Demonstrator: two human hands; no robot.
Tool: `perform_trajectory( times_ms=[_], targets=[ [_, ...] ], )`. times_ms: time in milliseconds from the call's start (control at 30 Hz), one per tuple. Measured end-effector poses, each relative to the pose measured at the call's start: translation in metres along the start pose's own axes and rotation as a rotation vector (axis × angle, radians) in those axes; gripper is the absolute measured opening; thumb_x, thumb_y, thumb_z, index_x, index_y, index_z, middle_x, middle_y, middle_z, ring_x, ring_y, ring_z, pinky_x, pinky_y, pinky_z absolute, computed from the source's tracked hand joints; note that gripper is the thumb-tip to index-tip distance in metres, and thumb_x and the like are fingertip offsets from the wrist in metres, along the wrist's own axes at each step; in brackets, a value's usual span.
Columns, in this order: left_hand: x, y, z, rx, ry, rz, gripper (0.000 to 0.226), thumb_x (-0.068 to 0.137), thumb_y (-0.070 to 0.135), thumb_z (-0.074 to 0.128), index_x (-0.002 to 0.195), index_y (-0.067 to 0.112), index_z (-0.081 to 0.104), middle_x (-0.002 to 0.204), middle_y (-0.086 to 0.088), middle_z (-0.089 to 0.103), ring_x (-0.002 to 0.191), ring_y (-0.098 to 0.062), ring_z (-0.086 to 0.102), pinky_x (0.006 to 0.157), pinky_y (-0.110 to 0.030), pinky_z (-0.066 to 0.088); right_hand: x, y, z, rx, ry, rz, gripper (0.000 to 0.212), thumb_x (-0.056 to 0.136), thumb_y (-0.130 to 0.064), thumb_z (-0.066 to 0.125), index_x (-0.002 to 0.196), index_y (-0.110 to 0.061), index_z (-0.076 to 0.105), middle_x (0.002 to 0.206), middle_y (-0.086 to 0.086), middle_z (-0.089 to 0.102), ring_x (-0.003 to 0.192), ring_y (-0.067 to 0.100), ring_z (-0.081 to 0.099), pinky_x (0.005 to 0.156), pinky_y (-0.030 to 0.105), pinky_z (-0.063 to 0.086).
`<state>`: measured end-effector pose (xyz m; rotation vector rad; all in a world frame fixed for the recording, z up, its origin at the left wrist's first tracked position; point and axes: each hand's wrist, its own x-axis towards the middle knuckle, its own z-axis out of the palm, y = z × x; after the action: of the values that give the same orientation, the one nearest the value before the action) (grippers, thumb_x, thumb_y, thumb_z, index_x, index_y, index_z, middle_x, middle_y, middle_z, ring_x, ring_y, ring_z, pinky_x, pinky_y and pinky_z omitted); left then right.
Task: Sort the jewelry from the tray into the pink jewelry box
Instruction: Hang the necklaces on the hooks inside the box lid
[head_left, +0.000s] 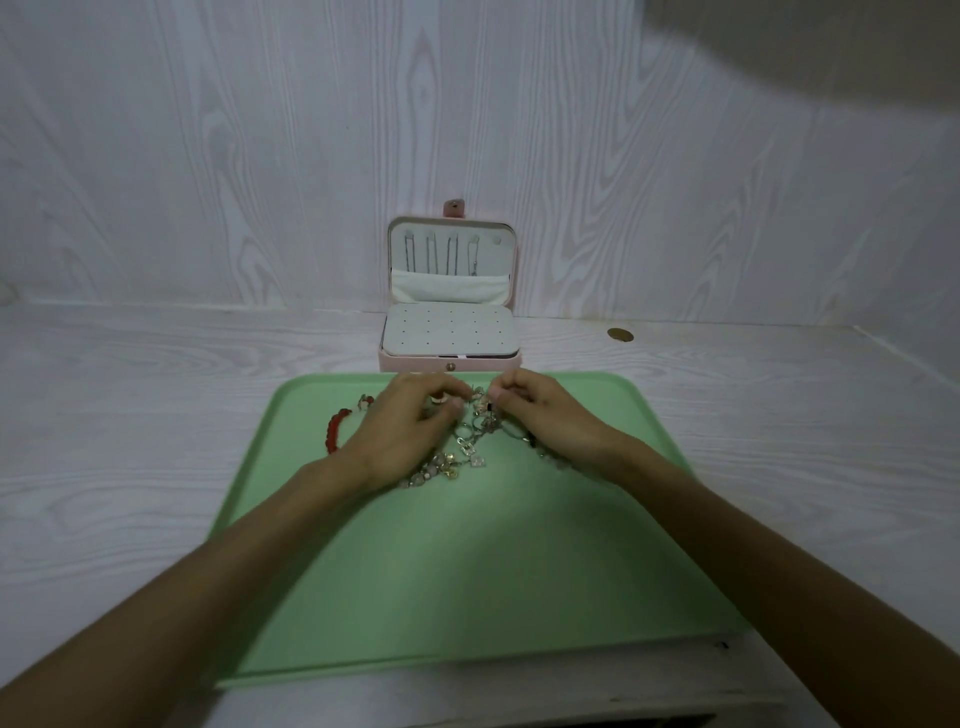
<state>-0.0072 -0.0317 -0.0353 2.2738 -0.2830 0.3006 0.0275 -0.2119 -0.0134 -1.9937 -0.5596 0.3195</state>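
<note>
On the white wood-grain counter (130, 415), a flat mint-green plastic tray (467, 571) is lying just in front of a small pink jewelry box (449, 364) that is standing open, its lid upright. A tangled pile of silver and beaded jewelry (470, 447) is sitting at the tray's far end, with a red beaded bracelet (334, 428) lying to its left. Both hands are hovering over the pile: the left hand (410, 431) and the right hand (540, 415) are each curling their fingers around small pieces at its top, though blur is hiding exactly which.
</note>
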Motion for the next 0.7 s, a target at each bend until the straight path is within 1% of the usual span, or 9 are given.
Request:
perform_trajectory(
  times_ms=[67, 133, 200, 267, 333, 467, 533, 600, 700],
  targets=[
    [0.004, 0.008, 0.005, -0.107, 0.003, -0.007, 0.026, 0.1, 0.02, 0.042, 0.119, 0.014, 0.058, 0.114, 0.002, 0.061, 0.099, -0.01, 0.057, 0.086, -0.016, 0.044, 0.008, -0.004, 0.004, 0.158, 0.012, -0.005, 0.017, 0.099, -0.022, 0.045, 0.095, -0.014, 0.059, 0.077, -0.01, 0.058, 0.07, 0.001, 0.053, 0.068, 0.013, 0.042],
    [0.009, 0.017, 0.003, -0.269, 0.004, -0.104, 0.03, 0.102, 0.023, 0.034, 0.125, 0.011, 0.051, 0.117, 0.002, 0.057, 0.11, -0.011, 0.052, 0.083, -0.008, 0.038, 0.015, -0.009, 0.002, 0.382, 0.022, 0.025, 0.018, 0.099, -0.017, 0.044, 0.089, -0.013, 0.059, 0.078, -0.007, 0.061, 0.075, 0.008, 0.053, 0.073, 0.022, 0.043],
    [0.013, 0.025, -0.001, -0.384, -0.019, -0.212, 0.038, 0.103, 0.034, 0.024, 0.126, 0.014, 0.048, 0.114, 0.007, 0.056, 0.11, -0.008, 0.051, 0.081, -0.011, 0.037, 0.018, -0.016, -0.005, 0.548, -0.002, 0.034, 0.018, 0.099, -0.013, 0.043, 0.088, -0.009, 0.056, 0.08, -0.001, 0.063, 0.073, 0.01, 0.057, 0.073, 0.024, 0.046],
    [0.018, 0.03, -0.005, -0.498, -0.061, -0.285, 0.048, 0.102, 0.045, 0.015, 0.121, 0.019, 0.051, 0.108, 0.011, 0.06, 0.108, -0.008, 0.055, 0.084, -0.021, 0.04, 0.02, -0.024, -0.013, 0.587, -0.025, 0.023, 0.017, 0.099, -0.012, 0.042, 0.088, -0.007, 0.054, 0.08, 0.003, 0.063, 0.071, 0.011, 0.062, 0.073, 0.023, 0.05],
    [0.022, 0.034, -0.012, -0.555, -0.105, -0.308, 0.054, 0.1, 0.051, 0.012, 0.109, 0.022, 0.057, 0.105, 0.008, 0.066, 0.102, -0.008, 0.062, 0.088, -0.026, 0.042, 0.021, -0.033, -0.021, 0.576, -0.018, 0.004, 0.016, 0.099, -0.012, 0.043, 0.089, -0.007, 0.054, 0.081, 0.005, 0.062, 0.073, 0.012, 0.062, 0.074, 0.023, 0.052],
    [0.024, 0.043, -0.022, -0.47, -0.19, -0.248, 0.052, 0.094, 0.057, 0.029, 0.109, 0.021, 0.064, 0.1, 0.005, 0.073, 0.094, -0.01, 0.068, 0.097, -0.028, 0.043, 0.022, -0.053, -0.037, 0.525, 0.029, -0.019, 0.012, 0.098, -0.013, 0.045, 0.093, -0.008, 0.054, 0.078, 0.005, 0.063, 0.07, 0.014, 0.063, 0.071, 0.024, 0.055],
    [0.024, 0.049, -0.028, -0.432, -0.193, -0.183, 0.045, 0.089, 0.056, 0.044, 0.111, 0.024, 0.065, 0.101, 0.005, 0.073, 0.094, -0.007, 0.068, 0.09, -0.021, 0.045, 0.022, -0.063, -0.043, 0.443, 0.037, -0.033, 0.011, 0.098, -0.014, 0.046, 0.095, -0.008, 0.056, 0.081, 0.006, 0.064, 0.071, 0.014, 0.065, 0.072, 0.025, 0.057],
    [0.026, 0.054, -0.034, -0.419, -0.162, -0.146, 0.037, 0.086, 0.047, 0.058, 0.115, 0.025, 0.063, 0.104, 0.006, 0.071, 0.096, -0.004, 0.067, 0.085, -0.017, 0.047, 0.02, -0.074, -0.047, 0.4, 0.035, -0.06, 0.012, 0.097, -0.015, 0.048, 0.095, -0.007, 0.058, 0.084, 0.005, 0.064, 0.074, 0.013, 0.067, 0.072, 0.024, 0.057],
    [0.032, 0.06, -0.04, -0.444, -0.166, -0.115, 0.042, 0.084, 0.034, 0.067, 0.124, 0.027, 0.057, 0.112, 0.01, 0.067, 0.099, 0.0, 0.064, 0.083, -0.013, 0.051, 0.017, -0.087, -0.053, 0.375, 0.058, -0.115, 0.013, 0.097, -0.013, 0.048, 0.096, -0.006, 0.058, 0.089, 0.006, 0.064, 0.078, 0.013, 0.067, 0.073, 0.025, 0.057]
  ],
)
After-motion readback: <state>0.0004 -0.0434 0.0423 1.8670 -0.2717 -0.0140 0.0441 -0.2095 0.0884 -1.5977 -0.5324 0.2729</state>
